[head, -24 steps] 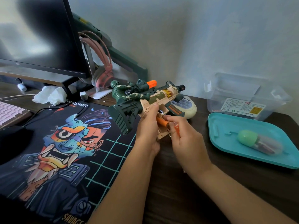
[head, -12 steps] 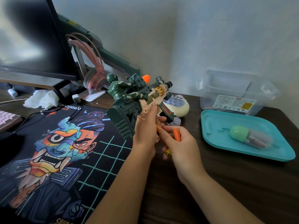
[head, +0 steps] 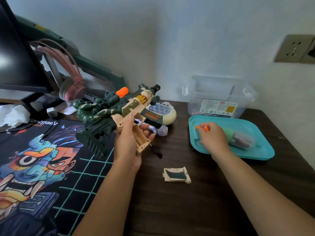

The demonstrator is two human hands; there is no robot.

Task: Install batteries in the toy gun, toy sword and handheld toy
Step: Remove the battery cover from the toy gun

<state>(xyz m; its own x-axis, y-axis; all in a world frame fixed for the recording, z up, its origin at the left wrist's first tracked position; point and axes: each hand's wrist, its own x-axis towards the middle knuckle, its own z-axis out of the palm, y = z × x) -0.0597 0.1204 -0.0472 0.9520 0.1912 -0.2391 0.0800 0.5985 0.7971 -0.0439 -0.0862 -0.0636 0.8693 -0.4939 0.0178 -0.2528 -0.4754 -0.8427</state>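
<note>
My right grip [head: 213, 138] had left the toy gun [head: 119, 116] for the teal tray [head: 255, 155], pinching 1 orange battery [head: 205, 128] beside a capsule [head: 242, 140]; my left grip [head: 131, 138] clasped the gun's handle.

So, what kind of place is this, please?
Probably a home computer desk, set against a wall. A monitor stands at the back left, pink headphones hang beside it, and a printed desk mat covers the dark wooden desk.

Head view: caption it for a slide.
Left hand holds camouflage plastic toy gun; right hand holds orange batteries over teal tray.
</note>
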